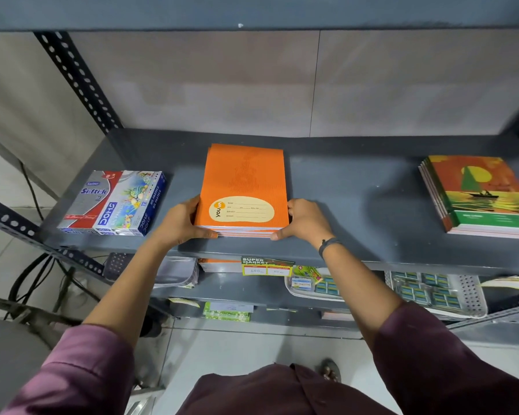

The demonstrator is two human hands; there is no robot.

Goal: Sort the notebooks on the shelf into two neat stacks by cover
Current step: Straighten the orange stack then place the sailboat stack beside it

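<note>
A stack of orange notebooks [243, 178] with a cream label lies flat in the middle of the grey metal shelf [357, 199]. My left hand [182, 220] grips the stack's near left corner and my right hand [304, 218] grips its near right corner, thumbs along the front edge. A second stack of notebooks with a green and orange sunset cover [483, 193] lies at the far right of the same shelf, apart from both hands.
Two boxes of oil pastels [114, 202] lie side by side to the left of the orange stack. A perforated shelf post [75, 76] rises at the back left. Below, a lower shelf holds a price tag [265, 266], white trays of small packets [432, 292] and more stationery.
</note>
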